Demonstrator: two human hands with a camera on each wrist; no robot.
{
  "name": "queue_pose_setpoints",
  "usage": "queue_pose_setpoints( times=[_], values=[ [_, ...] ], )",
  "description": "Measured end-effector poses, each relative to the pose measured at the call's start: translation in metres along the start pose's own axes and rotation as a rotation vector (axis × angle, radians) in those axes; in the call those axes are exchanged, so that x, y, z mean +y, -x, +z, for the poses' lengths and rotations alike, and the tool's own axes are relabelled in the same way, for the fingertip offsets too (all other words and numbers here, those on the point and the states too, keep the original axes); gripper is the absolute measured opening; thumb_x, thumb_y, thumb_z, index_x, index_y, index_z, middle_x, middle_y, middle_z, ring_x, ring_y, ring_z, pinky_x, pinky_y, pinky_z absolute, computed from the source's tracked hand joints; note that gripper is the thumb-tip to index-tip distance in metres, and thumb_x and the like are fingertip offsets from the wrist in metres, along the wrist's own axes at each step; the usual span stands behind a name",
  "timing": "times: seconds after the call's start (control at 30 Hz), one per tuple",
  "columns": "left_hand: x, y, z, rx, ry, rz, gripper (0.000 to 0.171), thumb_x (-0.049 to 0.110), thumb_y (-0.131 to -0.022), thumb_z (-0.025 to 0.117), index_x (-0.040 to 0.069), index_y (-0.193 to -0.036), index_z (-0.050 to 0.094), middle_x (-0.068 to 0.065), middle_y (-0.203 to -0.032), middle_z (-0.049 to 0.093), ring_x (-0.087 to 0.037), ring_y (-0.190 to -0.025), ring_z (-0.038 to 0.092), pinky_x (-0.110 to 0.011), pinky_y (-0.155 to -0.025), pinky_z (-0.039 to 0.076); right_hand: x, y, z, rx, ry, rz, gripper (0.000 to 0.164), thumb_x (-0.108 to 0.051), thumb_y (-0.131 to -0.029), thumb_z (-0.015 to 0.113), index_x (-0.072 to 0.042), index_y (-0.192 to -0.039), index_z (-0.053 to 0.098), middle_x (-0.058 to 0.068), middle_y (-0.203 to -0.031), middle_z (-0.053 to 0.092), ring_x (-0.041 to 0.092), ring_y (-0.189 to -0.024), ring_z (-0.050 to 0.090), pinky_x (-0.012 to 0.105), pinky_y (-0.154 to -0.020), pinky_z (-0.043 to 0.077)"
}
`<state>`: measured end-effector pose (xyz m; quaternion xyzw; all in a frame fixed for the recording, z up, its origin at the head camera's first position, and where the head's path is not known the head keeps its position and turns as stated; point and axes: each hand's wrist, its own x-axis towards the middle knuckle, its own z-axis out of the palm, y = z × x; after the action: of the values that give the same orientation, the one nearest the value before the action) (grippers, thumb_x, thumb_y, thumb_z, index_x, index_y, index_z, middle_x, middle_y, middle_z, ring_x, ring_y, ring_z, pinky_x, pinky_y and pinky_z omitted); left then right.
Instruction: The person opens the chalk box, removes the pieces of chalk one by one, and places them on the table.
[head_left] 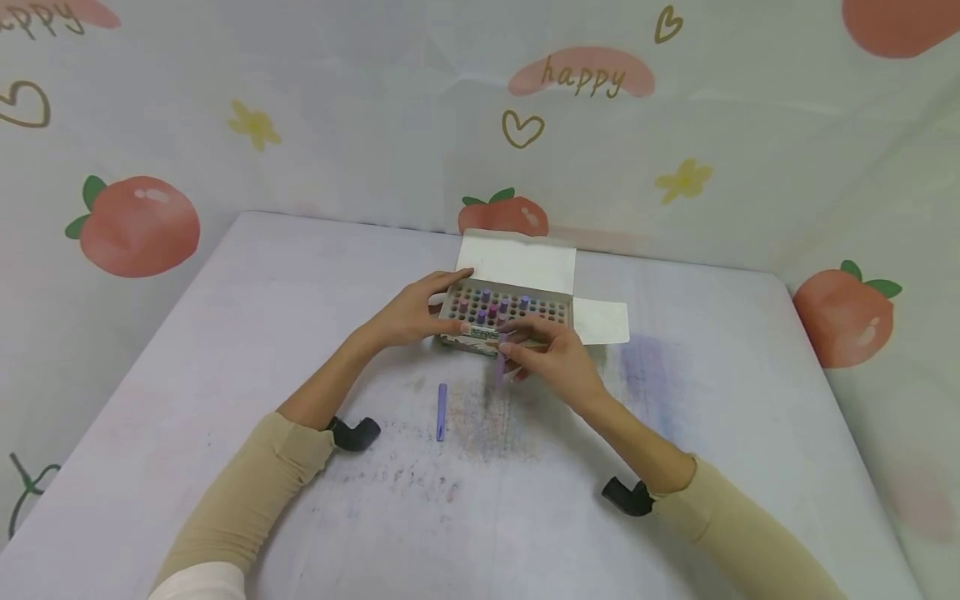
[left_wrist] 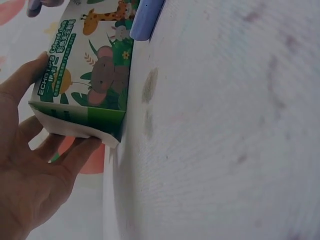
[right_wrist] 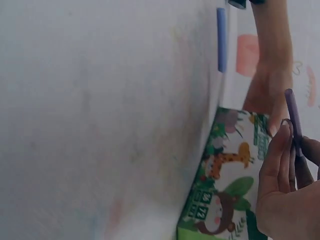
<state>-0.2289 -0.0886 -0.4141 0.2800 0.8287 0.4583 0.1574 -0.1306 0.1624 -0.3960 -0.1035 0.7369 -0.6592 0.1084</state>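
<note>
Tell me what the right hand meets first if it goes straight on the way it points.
Probably the box: in the head view the right hand points toward it. The hand's height is unclear, so it may pass over the rim instead.

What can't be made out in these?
Head: some holes of the open rectangular white-and-green cardboard box, hidden behind the right grip.
Right wrist: lower end of the slim round purple stick, hidden by that grip.
Left wrist: one end of the slim round blue-violet stick, cut off by the top edge.

Beige sleeves point(head_left: 251, 483) with curved black wrist pieces point(head_left: 357, 435)
</note>
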Motion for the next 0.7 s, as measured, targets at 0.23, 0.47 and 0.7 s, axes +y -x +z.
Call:
queue_pose_setpoints(
  times=[0.23,0.47,0.7],
  values=[
    [0.002,0.001,0.0,-0.003,-0.01,0.008,0.085,0.027,-0.086,0.079,0.021,-0.157,0.031,-0.01,-0.156,0.033,-0.031,-0.144,0.031,-0.043,-0.11,0.044,0.009,0.003,0.017,-0.059,0.009,0.084,0.031,-0.006,-0.092,0.07,0.005,-0.12,0.065,0.027,-0.099,0.069,0.024,-0.073,0.071,0.046,-0.067,0.063],
    [0.001,0.001,0.0,0.003,-0.01,0.011,0.086,0.026,-0.086,0.079,0.021,-0.157,0.031,-0.011,-0.157,0.032,-0.032,-0.144,0.031,-0.044,-0.11,0.044,0.018,0.002,0.028,-0.097,-0.001,0.177,0.028,-0.005,-0.091,0.071,0.003,-0.118,0.068,0.015,-0.1,0.069,0.022,-0.071,0.071,0.039,-0.065,0.063],
    [0.002,0.002,-0.001,0.0,-0.008,0.003,0.087,0.026,-0.086,0.08,0.021,-0.158,0.031,-0.011,-0.156,0.033,-0.031,-0.143,0.032,-0.042,-0.11,0.044,0.023,-0.001,0.032,-0.127,0.009,0.27,0.028,-0.006,-0.092,0.071,0.002,-0.119,0.069,0.013,-0.095,0.072,0.023,-0.075,0.073,0.039,-0.069,0.063]
  ],
)
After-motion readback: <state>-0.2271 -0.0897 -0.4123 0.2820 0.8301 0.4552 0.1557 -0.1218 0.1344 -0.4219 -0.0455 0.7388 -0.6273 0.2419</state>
